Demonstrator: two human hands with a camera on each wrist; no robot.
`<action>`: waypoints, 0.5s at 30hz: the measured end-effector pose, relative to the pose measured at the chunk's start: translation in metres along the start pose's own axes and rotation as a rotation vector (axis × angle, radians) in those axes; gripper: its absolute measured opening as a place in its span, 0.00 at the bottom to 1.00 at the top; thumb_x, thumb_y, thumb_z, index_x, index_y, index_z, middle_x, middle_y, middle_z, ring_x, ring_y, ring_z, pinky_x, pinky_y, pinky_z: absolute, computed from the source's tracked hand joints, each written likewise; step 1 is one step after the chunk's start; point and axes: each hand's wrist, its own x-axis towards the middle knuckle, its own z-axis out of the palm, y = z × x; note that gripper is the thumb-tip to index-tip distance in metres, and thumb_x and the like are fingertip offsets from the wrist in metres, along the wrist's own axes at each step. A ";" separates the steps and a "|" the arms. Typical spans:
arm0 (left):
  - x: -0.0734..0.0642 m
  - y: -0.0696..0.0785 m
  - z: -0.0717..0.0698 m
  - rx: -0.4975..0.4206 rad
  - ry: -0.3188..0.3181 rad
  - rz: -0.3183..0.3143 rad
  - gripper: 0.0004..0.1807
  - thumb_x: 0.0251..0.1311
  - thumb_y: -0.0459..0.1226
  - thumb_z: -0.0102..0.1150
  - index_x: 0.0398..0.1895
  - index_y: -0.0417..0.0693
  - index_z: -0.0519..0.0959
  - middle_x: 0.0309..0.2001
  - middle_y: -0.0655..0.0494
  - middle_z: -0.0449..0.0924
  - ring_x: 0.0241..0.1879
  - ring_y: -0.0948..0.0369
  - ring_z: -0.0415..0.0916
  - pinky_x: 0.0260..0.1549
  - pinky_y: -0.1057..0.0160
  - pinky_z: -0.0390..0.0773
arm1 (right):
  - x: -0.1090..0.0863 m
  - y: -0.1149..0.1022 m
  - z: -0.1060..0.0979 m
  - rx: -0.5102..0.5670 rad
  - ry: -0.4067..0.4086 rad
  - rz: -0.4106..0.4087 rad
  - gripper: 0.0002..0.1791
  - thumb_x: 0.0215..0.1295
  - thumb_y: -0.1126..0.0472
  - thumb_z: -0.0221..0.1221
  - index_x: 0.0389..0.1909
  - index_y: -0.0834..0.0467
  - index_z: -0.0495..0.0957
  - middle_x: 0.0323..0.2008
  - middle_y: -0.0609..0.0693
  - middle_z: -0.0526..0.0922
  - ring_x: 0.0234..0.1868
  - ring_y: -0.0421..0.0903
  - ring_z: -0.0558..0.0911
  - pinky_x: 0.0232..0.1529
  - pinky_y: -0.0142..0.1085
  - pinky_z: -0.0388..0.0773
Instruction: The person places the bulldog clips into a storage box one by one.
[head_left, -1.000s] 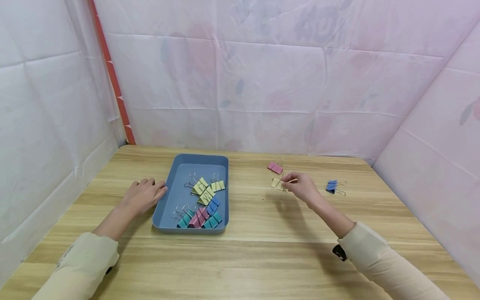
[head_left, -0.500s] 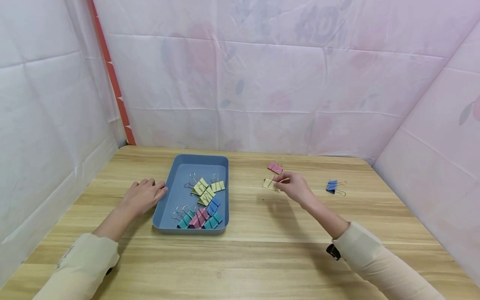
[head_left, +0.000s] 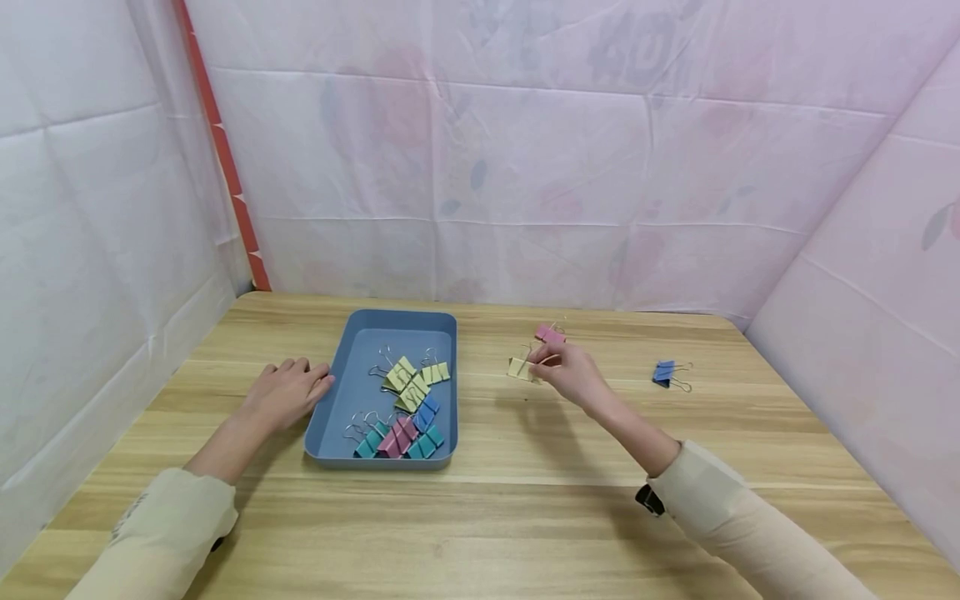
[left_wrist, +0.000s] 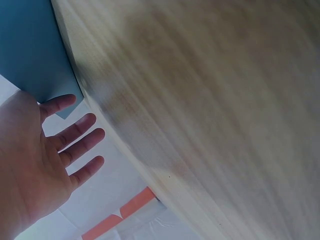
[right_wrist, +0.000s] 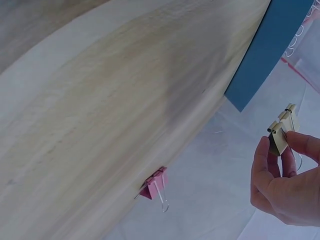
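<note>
My right hand (head_left: 572, 375) pinches a yellow binder clip (head_left: 519, 368) between thumb and fingers, a little right of the blue tray (head_left: 381, 318). In the right wrist view the yellow clip (right_wrist: 285, 127) shows its wire handle beside the fingers. At the tray's left side, my left hand (head_left: 288, 392) lies with fingertips right at the rim. Its fingers (left_wrist: 80, 132) look straight and spread in the left wrist view, holding nothing. Inside the tray are several binder clips: yellow ones (head_left: 412, 392), a blue one (head_left: 427, 412), a pink one (head_left: 397, 437) and green ones (head_left: 425, 442).
A pink binder clip (head_left: 550, 333) lies on the wooden table (head_left: 480, 533) just behind my right hand. Farther right lies a blue binder clip (head_left: 664, 372). White patterned sheets (head_left: 525, 167) enclose the table at the back and sides.
My right hand has moved left toward the tray, carrying the yellow binder clip. The left hand and the clips in the tray have stayed put.
</note>
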 end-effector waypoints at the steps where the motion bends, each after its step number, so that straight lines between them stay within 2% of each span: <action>1: 0.000 0.000 0.000 -0.001 0.001 -0.001 0.25 0.69 0.47 0.38 0.56 0.38 0.71 0.48 0.34 0.70 0.50 0.39 0.66 0.48 0.37 0.62 | 0.000 -0.001 0.001 -0.003 -0.001 -0.009 0.03 0.57 0.69 0.60 0.29 0.66 0.78 0.36 0.56 0.81 0.40 0.54 0.80 0.32 0.35 0.75; 10: 0.000 0.000 0.000 -0.004 0.001 -0.006 0.25 0.69 0.47 0.38 0.56 0.38 0.71 0.48 0.34 0.70 0.49 0.39 0.66 0.48 0.37 0.62 | 0.003 -0.010 0.011 0.020 -0.019 -0.090 0.02 0.55 0.71 0.60 0.29 0.68 0.79 0.35 0.56 0.81 0.38 0.54 0.80 0.34 0.38 0.77; 15: 0.000 0.000 0.001 0.000 0.002 -0.006 0.25 0.69 0.47 0.38 0.56 0.38 0.71 0.48 0.34 0.71 0.49 0.39 0.67 0.47 0.38 0.63 | 0.004 -0.014 0.013 0.006 -0.027 -0.104 0.02 0.55 0.71 0.60 0.28 0.67 0.79 0.34 0.56 0.81 0.38 0.54 0.81 0.35 0.39 0.77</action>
